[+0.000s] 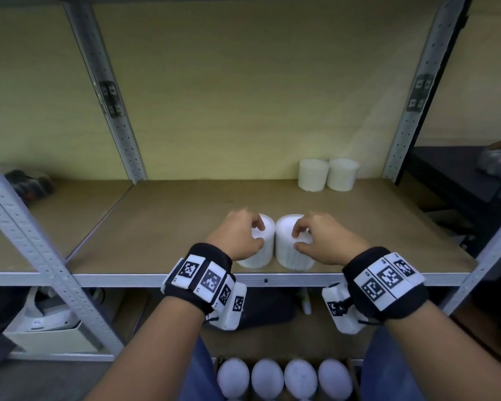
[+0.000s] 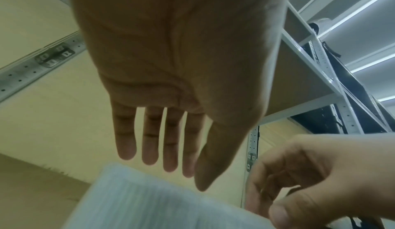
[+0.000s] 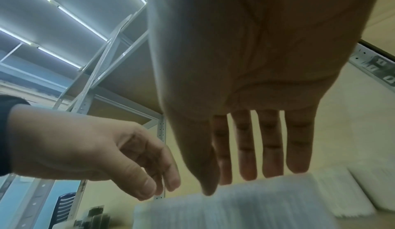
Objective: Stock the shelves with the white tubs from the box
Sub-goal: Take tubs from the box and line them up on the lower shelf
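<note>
Left of centre in the head view, the left hand [image 1: 237, 237] hovers over the left tub [image 1: 259, 241] with fingers loosely spread; its wrist view shows them nearly straight and clear of the tub's top, gripping nothing. Just right, the right hand [image 1: 321, 238] hangs the same way over the right tub [image 1: 294, 243], fingers apart and off it. The two tubs stand upright, side by side and about touching, near the front lip of the shelf [image 1: 168, 215], likely set there as a neat pair within easy reach.

At upper right, two more tubs [image 1: 327, 175] sit against the back wall. Between front pair and back pair the board lies bare, and the whole left half is open room for sliding tubs back.

At the bottom centre, the box [image 1: 284, 377] holds a row of four tubs, directly below the hands.
</note>
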`<state>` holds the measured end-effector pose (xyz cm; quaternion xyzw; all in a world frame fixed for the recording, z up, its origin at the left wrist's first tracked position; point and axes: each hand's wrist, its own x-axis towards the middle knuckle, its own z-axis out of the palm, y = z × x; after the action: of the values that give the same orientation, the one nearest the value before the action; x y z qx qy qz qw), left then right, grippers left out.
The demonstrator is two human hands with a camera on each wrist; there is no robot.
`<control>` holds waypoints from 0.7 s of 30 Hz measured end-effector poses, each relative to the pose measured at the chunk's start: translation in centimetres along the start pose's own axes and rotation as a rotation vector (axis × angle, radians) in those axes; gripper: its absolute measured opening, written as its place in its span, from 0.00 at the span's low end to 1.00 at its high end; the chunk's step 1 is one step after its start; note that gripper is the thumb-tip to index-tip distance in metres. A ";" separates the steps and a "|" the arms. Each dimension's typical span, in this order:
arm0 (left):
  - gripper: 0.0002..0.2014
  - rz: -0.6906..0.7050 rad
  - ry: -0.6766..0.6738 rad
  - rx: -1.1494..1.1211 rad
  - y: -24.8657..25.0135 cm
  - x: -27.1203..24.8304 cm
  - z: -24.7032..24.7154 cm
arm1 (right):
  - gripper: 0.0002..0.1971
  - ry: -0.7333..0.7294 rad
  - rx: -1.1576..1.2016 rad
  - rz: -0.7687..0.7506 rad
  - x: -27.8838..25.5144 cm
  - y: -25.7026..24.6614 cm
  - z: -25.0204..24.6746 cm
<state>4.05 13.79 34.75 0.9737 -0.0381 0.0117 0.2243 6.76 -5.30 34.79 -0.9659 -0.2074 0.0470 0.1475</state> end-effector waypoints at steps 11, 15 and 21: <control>0.14 -0.028 0.058 -0.017 -0.9 0.9 1.4 | 0.10 0.048 -0.005 -0.035 0.8 0.3 0.2; 0.15 -0.020 0.073 -0.020 -1.4 2.6 1.8 | 0.10 0.063 -0.012 -0.035 2.7 0.6 0.4; 0.15 -0.035 0.090 -0.023 -2.5 7.1 1.8 | 0.10 0.086 -0.012 -0.026 7.4 1.4 0.8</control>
<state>11.29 14.75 32.36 0.9701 -0.0108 0.0509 0.2371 13.96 -3.28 33.40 -0.9651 -0.2138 0.0022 0.1512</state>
